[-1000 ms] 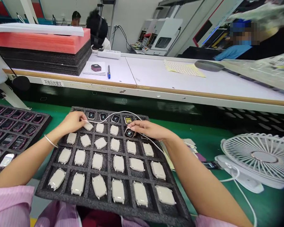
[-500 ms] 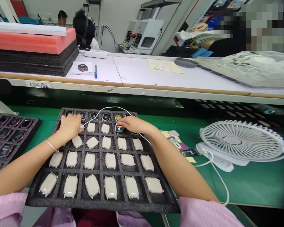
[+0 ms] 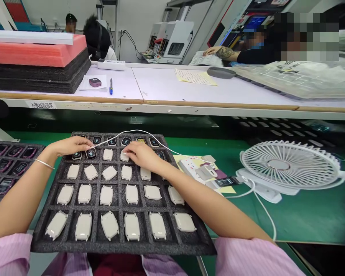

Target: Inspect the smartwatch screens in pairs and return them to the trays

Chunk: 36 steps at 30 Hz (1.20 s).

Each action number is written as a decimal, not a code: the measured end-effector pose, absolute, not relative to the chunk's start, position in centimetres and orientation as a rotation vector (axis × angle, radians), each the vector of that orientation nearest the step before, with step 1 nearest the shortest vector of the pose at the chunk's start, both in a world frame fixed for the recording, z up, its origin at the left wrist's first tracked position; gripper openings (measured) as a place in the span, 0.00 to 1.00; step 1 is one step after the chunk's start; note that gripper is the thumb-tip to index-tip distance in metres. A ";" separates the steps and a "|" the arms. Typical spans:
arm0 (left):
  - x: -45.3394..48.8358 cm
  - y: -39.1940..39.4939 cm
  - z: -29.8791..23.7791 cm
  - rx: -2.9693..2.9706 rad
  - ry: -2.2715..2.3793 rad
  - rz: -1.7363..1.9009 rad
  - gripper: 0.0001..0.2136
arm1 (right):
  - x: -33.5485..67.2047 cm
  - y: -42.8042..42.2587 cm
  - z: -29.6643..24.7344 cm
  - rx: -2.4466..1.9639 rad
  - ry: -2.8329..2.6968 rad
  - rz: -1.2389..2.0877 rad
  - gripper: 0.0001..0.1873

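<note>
A black foam tray (image 3: 109,248) holds rows of smartwatch bodies, many lying with their pale backs up. My left hand (image 3: 78,145) is at the tray's upper left, fingers closed on the end of a thin white cable (image 3: 135,130). Just below those fingertips lies a watch with a lit screen (image 3: 91,153). My right hand (image 3: 142,155) reaches across the tray, its thumb and fingertips closed on a pale watch (image 3: 124,155) in the second row from the back. Several watches in the back row (image 3: 126,142) show lit faces. The right hand and forearm hide some compartments.
A white fan (image 3: 278,165) stands right of the tray, near a white power strip (image 3: 188,168). At the left is another tray of purple watches (image 3: 14,151). A raised white shelf (image 3: 161,86) crosses behind, bearing foam stacks (image 3: 31,73). Other people are beyond it.
My right hand has moved left from a watch with an orange screen to a pale watch. The left hand has drawn back leftward, uncovering a lit watch face. The view has shifted slightly.
</note>
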<state>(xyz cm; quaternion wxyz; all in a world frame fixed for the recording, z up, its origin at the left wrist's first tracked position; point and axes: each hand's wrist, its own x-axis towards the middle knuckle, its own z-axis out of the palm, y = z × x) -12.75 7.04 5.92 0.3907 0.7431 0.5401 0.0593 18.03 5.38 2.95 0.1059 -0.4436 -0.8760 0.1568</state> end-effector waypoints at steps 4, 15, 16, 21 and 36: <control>-11.8 6.8 6.0 1.895 1.357 0.107 0.30 | 16.5 4.7 3.0 -1.396 -2.766 0.314 0.12; -11.7 7.2 4.4 1.862 1.410 0.210 0.25 | 18.6 7.6 3.9 -1.225 -2.657 0.935 0.16; -11.8 7.2 4.3 1.866 1.425 0.220 0.25 | 19.2 8.1 3.8 -1.163 -2.611 1.119 0.15; -11.7 7.4 4.4 1.877 1.492 0.233 0.21 | 19.8 9.1 2.6 -1.192 -2.513 1.227 0.17; -3.8 3.8 3.3 2.391 1.572 0.178 0.05 | 19.2 8.3 2.6 -1.210 -2.570 0.980 0.16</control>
